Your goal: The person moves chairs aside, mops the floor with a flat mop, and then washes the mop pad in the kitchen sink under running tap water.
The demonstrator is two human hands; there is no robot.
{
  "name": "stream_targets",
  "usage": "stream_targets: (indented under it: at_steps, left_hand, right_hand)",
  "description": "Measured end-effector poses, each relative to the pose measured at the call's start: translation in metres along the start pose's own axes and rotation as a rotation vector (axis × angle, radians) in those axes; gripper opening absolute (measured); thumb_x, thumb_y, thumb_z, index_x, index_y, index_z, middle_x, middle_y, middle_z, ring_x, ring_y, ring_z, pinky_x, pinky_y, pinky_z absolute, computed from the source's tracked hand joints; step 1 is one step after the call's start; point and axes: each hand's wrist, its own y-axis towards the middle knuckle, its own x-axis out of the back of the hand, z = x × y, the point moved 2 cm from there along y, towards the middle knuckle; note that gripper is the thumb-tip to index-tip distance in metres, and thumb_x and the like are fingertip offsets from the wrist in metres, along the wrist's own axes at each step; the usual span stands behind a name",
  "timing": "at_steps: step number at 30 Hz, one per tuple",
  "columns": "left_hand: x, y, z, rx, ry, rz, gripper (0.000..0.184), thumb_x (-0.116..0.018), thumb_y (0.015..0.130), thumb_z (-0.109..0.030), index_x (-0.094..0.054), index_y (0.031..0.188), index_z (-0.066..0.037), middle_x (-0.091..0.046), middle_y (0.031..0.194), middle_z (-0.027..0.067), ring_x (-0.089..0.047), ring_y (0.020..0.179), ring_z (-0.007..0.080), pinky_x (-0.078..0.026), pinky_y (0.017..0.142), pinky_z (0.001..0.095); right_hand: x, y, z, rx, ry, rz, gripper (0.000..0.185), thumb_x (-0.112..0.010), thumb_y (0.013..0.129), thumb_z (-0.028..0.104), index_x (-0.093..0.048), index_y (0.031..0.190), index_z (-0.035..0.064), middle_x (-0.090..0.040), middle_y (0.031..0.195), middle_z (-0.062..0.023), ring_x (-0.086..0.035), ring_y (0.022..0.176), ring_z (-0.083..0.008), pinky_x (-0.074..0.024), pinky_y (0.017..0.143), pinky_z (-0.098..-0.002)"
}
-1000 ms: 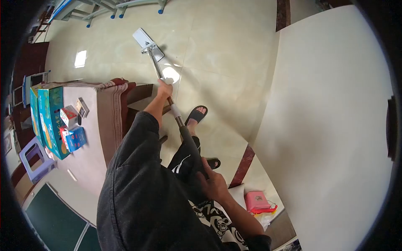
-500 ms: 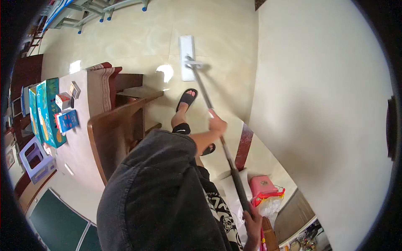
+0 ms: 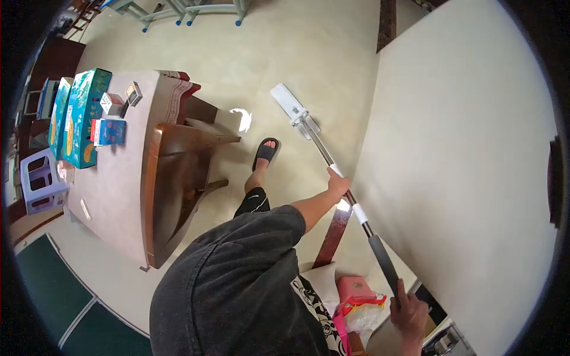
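Note:
A flat mop [image 3: 320, 146] with a grey and white pole slants across the floor from upper left to lower right. Its pale rectangular head [image 3: 287, 102] lies on the tiles near the wall. My left hand [image 3: 338, 184] is closed round the middle of the pole. Lower down, my right hand [image 3: 409, 314] wraps the dark foam grip [image 3: 384, 264], with one finger stretched along it. My sandalled foot [image 3: 265, 152] stands left of the pole.
A white wall [image 3: 451, 154] runs along the right. On the left, a wooden chair [image 3: 155, 196] stands against a table [image 3: 113, 202] bearing boxes. A pink box [image 3: 352, 287] and plastic bags [image 3: 364, 318] lie by my right side. Metal legs [image 3: 214, 10] stand at the far end.
The mop head has come nearer and to the right, turning from upright to slanted. Both hands have moved right with the pole, and my view has shifted.

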Motion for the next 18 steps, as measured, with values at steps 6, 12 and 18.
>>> stream_targets:
  at_steps: [6, 12, 18]
  left_hand:
    - [0.090, 0.082, -0.113, -0.048, -0.234, -0.161, 0.055, -0.059, 0.085, -0.008, -0.024, 0.127, -0.006, -0.051, 0.099, 0.0213, -0.062, 0.068, 0.0270, -0.052, 0.045, 0.0380]
    - [0.193, 0.161, -0.226, -0.143, -0.211, -0.314, 0.063, -0.062, 0.086, -0.016, -0.023, 0.134, -0.003, -0.057, 0.106, 0.0266, -0.065, 0.083, 0.0346, -0.058, 0.053, 0.0423]
    - [0.274, 0.221, -0.317, -0.063, -0.172, -0.525, 0.056, -0.065, 0.087, -0.025, -0.035, 0.124, 0.005, -0.061, 0.101, 0.0244, -0.067, 0.093, 0.0369, -0.060, 0.054, 0.0424]
  right_hand:
    - [0.075, 0.154, 0.034, 0.168, -0.206, -0.045, 0.054, -0.066, 0.084, 0.025, -0.051, 0.135, 0.0152, -0.058, 0.073, -0.0086, -0.061, 0.057, -0.0261, -0.0474, 0.050, -0.0418]
    - [0.159, 0.305, 0.094, 0.310, -0.165, -0.123, 0.052, -0.068, 0.082, 0.020, -0.055, 0.133, 0.0157, -0.059, 0.076, -0.0081, -0.060, 0.059, -0.0264, -0.0487, 0.054, -0.0416]
    - [0.216, 0.432, 0.142, 0.423, -0.105, -0.061, 0.055, -0.065, 0.086, 0.025, -0.049, 0.138, 0.0176, -0.059, 0.077, -0.0105, -0.062, 0.061, -0.0289, -0.0509, 0.055, -0.0432]
